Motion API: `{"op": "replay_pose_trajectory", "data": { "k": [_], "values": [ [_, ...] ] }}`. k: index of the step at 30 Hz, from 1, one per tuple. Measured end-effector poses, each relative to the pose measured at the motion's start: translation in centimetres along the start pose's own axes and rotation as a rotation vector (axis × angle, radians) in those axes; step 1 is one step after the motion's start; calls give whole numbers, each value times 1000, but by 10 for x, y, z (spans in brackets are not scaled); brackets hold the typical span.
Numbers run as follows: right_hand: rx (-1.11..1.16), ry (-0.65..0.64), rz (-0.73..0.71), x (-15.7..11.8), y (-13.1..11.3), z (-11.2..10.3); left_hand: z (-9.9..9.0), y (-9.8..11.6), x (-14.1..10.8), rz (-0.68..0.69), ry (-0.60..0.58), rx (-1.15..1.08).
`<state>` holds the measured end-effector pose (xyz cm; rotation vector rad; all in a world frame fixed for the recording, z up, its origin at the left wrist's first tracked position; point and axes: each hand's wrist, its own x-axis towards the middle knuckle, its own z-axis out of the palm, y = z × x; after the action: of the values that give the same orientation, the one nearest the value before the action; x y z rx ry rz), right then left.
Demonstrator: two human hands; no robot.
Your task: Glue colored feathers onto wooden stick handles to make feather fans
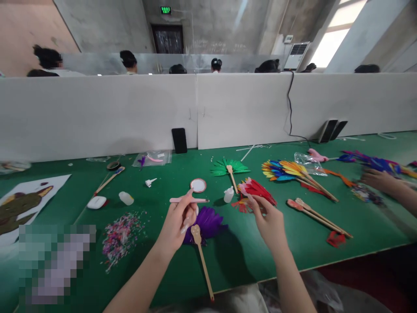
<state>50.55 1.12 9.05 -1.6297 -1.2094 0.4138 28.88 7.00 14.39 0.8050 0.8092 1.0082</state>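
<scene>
My left hand (181,214) is closed around a slim pink tool (192,200), held level above the table. Just below it lies a fan of purple feathers (208,224) with a wooden handle (204,269). My right hand (265,213) hovers beside red feathers (260,191), thumb and index finger pinched; anything between them is too small to name. A small white bottle (228,194) stands between my hands. A round white lid with a red rim (198,185) lies beyond my left hand. Farther back is a green feather fan (239,167).
Colourful shreds (120,237), a glue bottle (126,198) and a white case (97,202) lie at left. Multicoloured feather fans (283,169) and wooden sticks (319,215) are at right. Another person's hand (379,179) reaches in there. A white partition (130,113) borders the green table (156,282).
</scene>
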Motion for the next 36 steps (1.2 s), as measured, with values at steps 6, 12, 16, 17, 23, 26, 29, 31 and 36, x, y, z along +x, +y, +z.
{"op": "replay_pose_trajectory", "data": {
  "k": [6,12,16,17,23,26,29,31,36],
  "values": [
    [-55,-1,-77,22,44,52,19,5,16,-18,-85,-117],
    [-30,-42,-75,34,23,72,39,14,19,-28,-103,-211],
    [62,-169,-104,39,-6,64,35,17,26,25,-115,-224],
    [86,-203,-111,41,-14,60,32,18,28,42,-114,-231],
    [266,-424,-3,51,-64,29,21,20,39,46,-95,-285],
    [325,-423,43,56,-82,16,18,24,39,21,-87,-287],
    [332,-522,58,62,-95,7,11,30,38,8,-70,-320],
    [316,-592,62,65,-101,3,6,36,39,4,-65,-349],
    [271,-752,19,70,-111,-6,-5,47,38,18,-87,-367]
  ]
}}
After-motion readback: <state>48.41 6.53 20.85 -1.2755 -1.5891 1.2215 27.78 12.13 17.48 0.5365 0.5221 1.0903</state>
